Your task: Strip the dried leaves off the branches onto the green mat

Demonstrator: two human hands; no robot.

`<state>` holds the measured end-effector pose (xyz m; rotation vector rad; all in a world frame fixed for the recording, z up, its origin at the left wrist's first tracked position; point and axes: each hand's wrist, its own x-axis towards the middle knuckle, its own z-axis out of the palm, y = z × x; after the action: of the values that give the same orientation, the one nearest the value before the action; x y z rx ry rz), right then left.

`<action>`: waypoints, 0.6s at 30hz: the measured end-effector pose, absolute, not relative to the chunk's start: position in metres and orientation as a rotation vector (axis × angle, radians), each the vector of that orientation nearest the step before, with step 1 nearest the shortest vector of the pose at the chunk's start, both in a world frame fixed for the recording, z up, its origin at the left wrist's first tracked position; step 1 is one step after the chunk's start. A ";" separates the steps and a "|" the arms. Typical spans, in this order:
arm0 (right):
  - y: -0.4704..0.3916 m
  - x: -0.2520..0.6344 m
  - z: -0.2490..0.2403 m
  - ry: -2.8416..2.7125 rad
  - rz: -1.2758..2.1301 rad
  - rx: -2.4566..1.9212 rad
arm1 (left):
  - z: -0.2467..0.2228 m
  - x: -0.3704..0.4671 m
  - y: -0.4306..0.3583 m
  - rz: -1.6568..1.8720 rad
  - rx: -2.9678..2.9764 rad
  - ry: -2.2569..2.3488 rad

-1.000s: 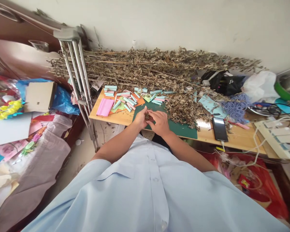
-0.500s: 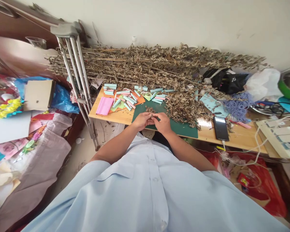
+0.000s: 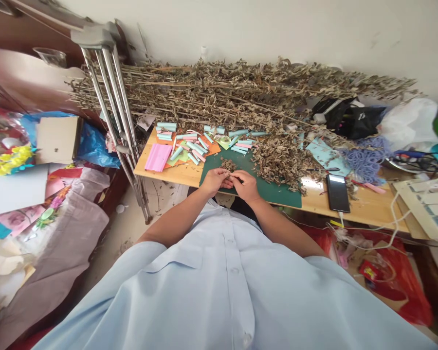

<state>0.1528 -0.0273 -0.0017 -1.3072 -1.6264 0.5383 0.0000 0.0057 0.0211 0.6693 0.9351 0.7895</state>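
Note:
My left hand (image 3: 213, 181) and my right hand (image 3: 245, 185) meet at the fingertips over the front edge of a green cutting mat (image 3: 273, 193). The fingers of both are closed in a pinch; whatever lies between them is too small and hidden to name. Just behind the fingertips sits a small heap of crumbled dried leaves (image 3: 228, 164). A larger pile of dried leaves (image 3: 282, 160) covers the mat's right side. Left of the mat, several pale blue and pink paper rolls (image 3: 193, 147) lie on coloured sheets, beside a pink stack of paper (image 3: 157, 157).
Long bundles of dried plant stalks (image 3: 211, 95) run along the wall. Metal crutches (image 3: 111, 92) lean at the table's left end. A phone (image 3: 337, 193), purple yarn (image 3: 367, 156) and a power strip (image 3: 425, 206) with cables are on the right. A red bag (image 3: 405, 282) lies below.
The view has shifted slightly, so the right-hand things sit a little farther right. Both hands stay together in nearly the same pinch.

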 end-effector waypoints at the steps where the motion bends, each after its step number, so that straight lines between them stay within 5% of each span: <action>1: -0.027 0.152 -0.002 -1.596 0.555 -1.323 | 0.022 0.001 0.005 0.791 0.678 0.942; 18: -0.019 0.154 -0.016 -1.224 0.874 -1.331 | 0.016 0.004 0.003 0.775 0.822 1.032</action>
<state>0.1538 -0.0188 -0.0164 -1.3312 -1.2236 0.8737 0.0040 0.0035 0.0164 0.8224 1.0321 0.7753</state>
